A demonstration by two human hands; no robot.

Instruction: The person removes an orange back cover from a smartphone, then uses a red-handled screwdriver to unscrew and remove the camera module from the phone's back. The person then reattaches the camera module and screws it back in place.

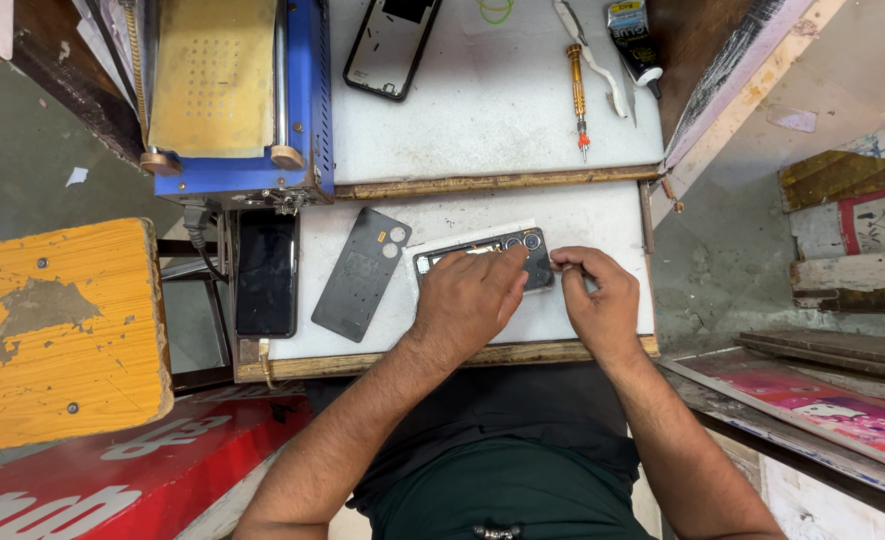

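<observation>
Now I am steadying the opened phone [482, 258] under my left hand [467, 300], its fingers pressed flat across the frame, while my right hand [597, 300] is working at the camera end, fingertips pinched together on something too small to make out. The phone is lying on the white surface [602, 215] just ahead of me. Its grey back cover [360, 274] is resting left of my left hand, a screwdriver [576, 88] well beyond. Next, I judge, a careful, steady lift.

Bright, even daylight, soft shadows, sharp focus, wide-angle edge distortion.
</observation>
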